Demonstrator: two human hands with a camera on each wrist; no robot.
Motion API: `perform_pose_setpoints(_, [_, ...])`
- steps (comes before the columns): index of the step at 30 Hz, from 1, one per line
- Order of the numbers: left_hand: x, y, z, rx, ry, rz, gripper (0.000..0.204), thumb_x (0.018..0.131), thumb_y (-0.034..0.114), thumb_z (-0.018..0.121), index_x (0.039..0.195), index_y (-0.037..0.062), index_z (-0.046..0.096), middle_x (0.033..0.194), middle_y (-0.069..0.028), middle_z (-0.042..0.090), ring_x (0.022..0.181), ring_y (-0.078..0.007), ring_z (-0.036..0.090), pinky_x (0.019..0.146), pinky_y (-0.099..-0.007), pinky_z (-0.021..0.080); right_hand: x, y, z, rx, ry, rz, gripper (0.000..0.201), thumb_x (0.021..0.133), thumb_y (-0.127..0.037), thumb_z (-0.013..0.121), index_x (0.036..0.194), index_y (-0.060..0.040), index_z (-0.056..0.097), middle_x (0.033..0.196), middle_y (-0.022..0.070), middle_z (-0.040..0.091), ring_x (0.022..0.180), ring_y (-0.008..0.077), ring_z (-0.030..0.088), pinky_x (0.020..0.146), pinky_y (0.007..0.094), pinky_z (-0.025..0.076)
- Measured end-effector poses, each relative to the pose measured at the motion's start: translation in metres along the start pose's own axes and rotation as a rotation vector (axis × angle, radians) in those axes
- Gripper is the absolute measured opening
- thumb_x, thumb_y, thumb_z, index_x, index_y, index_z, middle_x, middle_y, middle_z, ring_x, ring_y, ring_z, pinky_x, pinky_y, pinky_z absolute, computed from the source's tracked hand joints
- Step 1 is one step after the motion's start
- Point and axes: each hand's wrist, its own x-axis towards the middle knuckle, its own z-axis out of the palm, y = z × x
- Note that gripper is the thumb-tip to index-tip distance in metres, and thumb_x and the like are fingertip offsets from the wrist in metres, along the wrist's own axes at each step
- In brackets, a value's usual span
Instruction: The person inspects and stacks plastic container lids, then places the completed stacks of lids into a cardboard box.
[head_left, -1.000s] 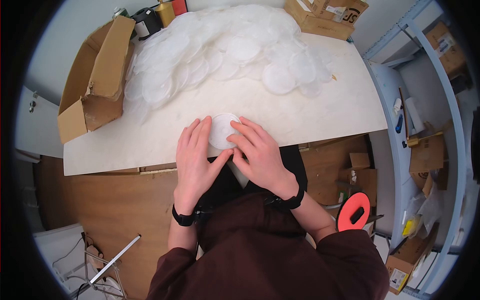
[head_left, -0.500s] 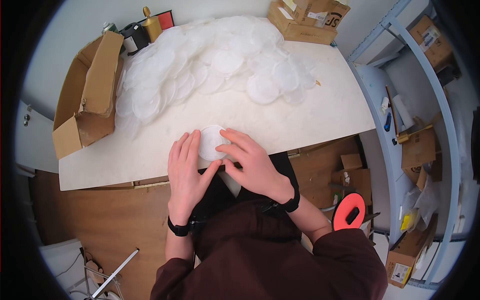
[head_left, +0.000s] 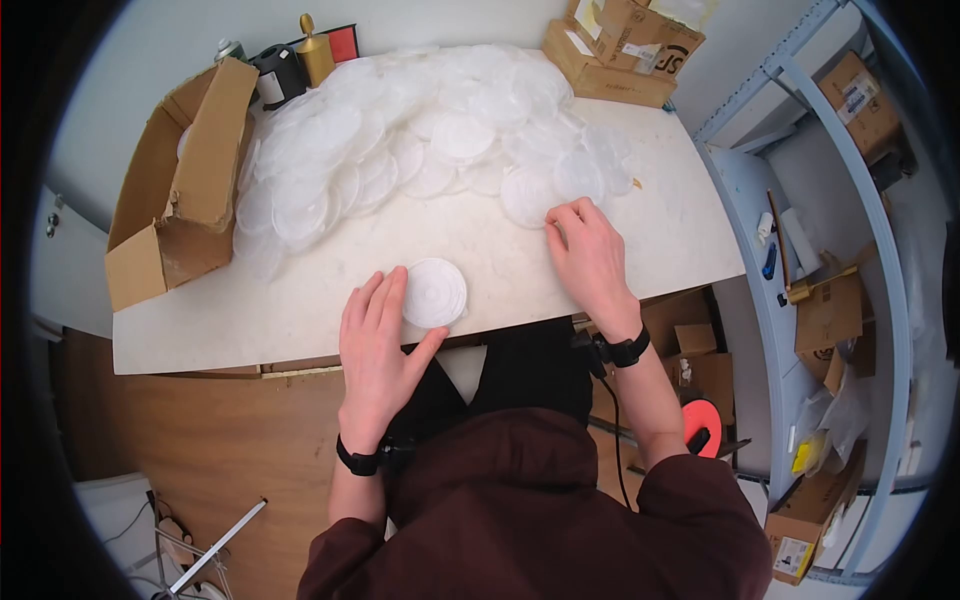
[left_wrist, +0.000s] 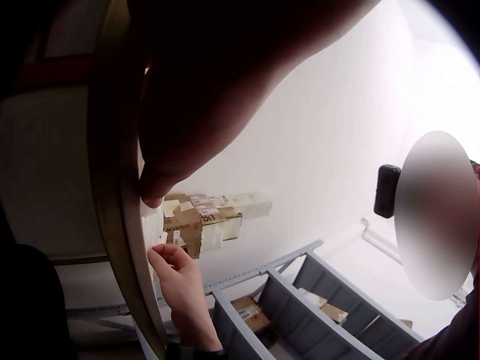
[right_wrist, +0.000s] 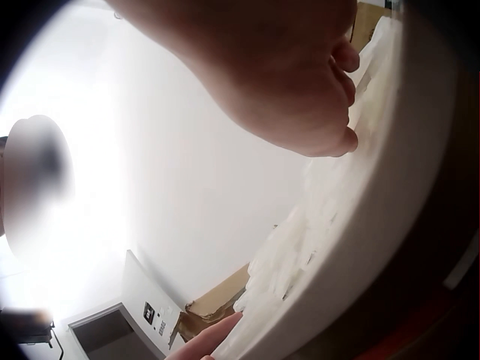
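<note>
A stack of round, white translucent discs (head_left: 436,292) lies near the table's front edge in the head view. My left hand (head_left: 383,340) rests along its left side, fingers extended at the rim and thumb at the near edge. At the heap's near right edge is a flat translucent disc (head_left: 528,192). My right hand (head_left: 592,262) reaches this disc, with bent fingers and thumb right at its near right rim. Whether they pinch it I cannot tell. In the left wrist view the right hand (left_wrist: 182,289) shows thumb and forefinger tips close together.
A big heap of similar discs (head_left: 400,120) spreads over the back of the white table (head_left: 230,330). An open cardboard box (head_left: 205,175) stands at the left, more boxes (head_left: 610,75) at the back right. A grey-blue shelf (head_left: 740,190) stands at the right.
My right hand has left the stack and moved forward and right to the heap's near edge. The left hand stays beside the stack, whose top is now uncovered.
</note>
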Motion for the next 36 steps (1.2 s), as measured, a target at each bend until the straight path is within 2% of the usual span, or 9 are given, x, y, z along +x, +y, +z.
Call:
perform_pose_setpoints(5, [0.001, 0.001, -0.003, -0.001, -0.012, -0.009, 0.086, 0.094, 0.034, 0.091, 0.164, -0.0023, 0.056, 0.156, -0.0202, 0.067, 0.151, -0.0437, 0.056, 0.129, -0.0583, 0.041, -0.015, -0.019, -0.02, 0.121, 0.021, 0.035, 0.011, 0.101, -0.006, 0.077, 0.111, -0.0054, 0.073, 0.112, 0.0108, 0.071, 0.097, 0.0328, 0.073, 0.081, 0.0448, 0.06])
perform_pose_setpoints(7, [0.001, 0.001, -0.002, -0.002, -0.005, -0.013, 0.087, 0.094, 0.034, 0.091, 0.164, -0.0022, 0.056, 0.155, -0.0201, 0.067, 0.151, -0.0435, 0.056, 0.129, -0.0584, 0.041, -0.026, -0.027, -0.028, 0.308, -0.019, 0.116, 0.011, 0.101, -0.004, 0.076, 0.112, -0.0046, 0.072, 0.12, 0.0121, 0.073, 0.092, 0.0299, 0.074, 0.08, 0.0416, 0.06])
perform_pose_setpoints(11, [0.001, 0.001, -0.002, 0.0, -0.001, -0.019, 0.089, 0.093, 0.036, 0.092, 0.165, -0.0018, 0.055, 0.154, -0.0195, 0.068, 0.151, -0.0428, 0.056, 0.128, -0.0583, 0.041, -0.047, -0.047, -0.038, 0.452, -0.07, 0.112, 0.012, 0.101, -0.003, 0.076, 0.113, -0.0036, 0.072, 0.131, 0.0142, 0.074, 0.086, 0.0267, 0.075, 0.078, 0.0384, 0.06])
perform_pose_setpoints(14, [0.003, 0.004, -0.006, -0.007, -0.031, -0.04, 0.093, 0.091, 0.039, 0.093, 0.166, -0.0014, 0.054, 0.154, -0.0197, 0.068, 0.151, -0.0427, 0.055, 0.128, -0.0581, 0.042, -0.057, -0.072, -0.034, 0.58, -0.114, 0.062, 0.013, 0.1, -0.002, 0.077, 0.113, -0.0035, 0.072, 0.136, 0.015, 0.074, 0.083, 0.0274, 0.075, 0.077, 0.0384, 0.06])
perform_pose_setpoints(16, [0.003, 0.003, -0.005, -0.008, -0.033, -0.047, 0.096, 0.09, 0.039, 0.095, 0.166, -0.0019, 0.053, 0.154, -0.02, 0.068, 0.151, -0.0425, 0.055, 0.127, -0.0573, 0.042, -0.059, -0.086, -0.028, 0.544, -0.192, -0.139, 0.012, 0.101, -0.002, 0.077, 0.112, -0.0043, 0.072, 0.138, 0.014, 0.073, 0.083, 0.0283, 0.075, 0.076, 0.0398, 0.061])
perform_pose_setpoints(20, [0.004, 0.003, -0.005, -0.069, -0.036, -0.078, 0.105, 0.085, 0.038, 0.098, 0.168, -0.0051, 0.05, 0.155, -0.021, 0.067, 0.15, -0.0418, 0.055, 0.125, -0.0546, 0.044, -0.058, -0.099, -0.01, 0.521, -0.239, -0.222, 0.013, 0.098, -0.003, 0.078, 0.11, -0.0042, 0.072, 0.14, 0.0125, 0.071, 0.094, 0.0302, 0.075, 0.083, 0.0432, 0.062])
perform_pose_setpoints(23, [0.003, 0.002, -0.004, -0.069, -0.033, -0.089, 0.108, 0.084, 0.036, 0.1, 0.168, -0.0075, 0.048, 0.154, -0.0215, 0.067, 0.149, -0.0413, 0.056, 0.124, -0.0529, 0.046, -0.056, -0.098, -0.002, 0.464, -0.226, -0.303, 0.017, 0.097, -0.002, 0.079, 0.113, -0.0037, 0.073, 0.142, 0.013, 0.071, 0.098, 0.0305, 0.075, 0.085, 0.042, 0.061])
perform_pose_setpoints(32, [0.002, -0.001, -0.002, -0.026, -0.036, -0.027, 0.114, 0.08, 0.027, 0.102, 0.17, -0.0072, 0.043, 0.157, -0.0225, 0.065, 0.148, -0.0429, 0.056, 0.125, -0.0528, 0.046, -0.064, -0.098, 0.01, 0.488, -0.2, -0.209, 0.023, 0.095, -0.004, 0.081, 0.116, -0.0043, 0.072, 0.143, 0.0122, 0.071, 0.111, 0.0314, 0.073, 0.091, 0.0432, 0.061])
perform_pose_setpoints(36, [0.002, -0.004, -0.008, -0.08, -0.082, -0.036, 0.113, 0.081, 0.033, 0.102, 0.171, -0.0043, 0.045, 0.157, -0.0216, 0.065, 0.15, -0.0412, 0.056, 0.129, -0.0547, 0.041, -0.07, -0.101, 0.008, 0.473, -0.21, -0.195, 0.024, 0.094, -0.004, 0.082, 0.116, -0.0049, 0.072, 0.141, 0.0127, 0.073, 0.114, 0.0334, 0.071, 0.095, 0.0456, 0.061])
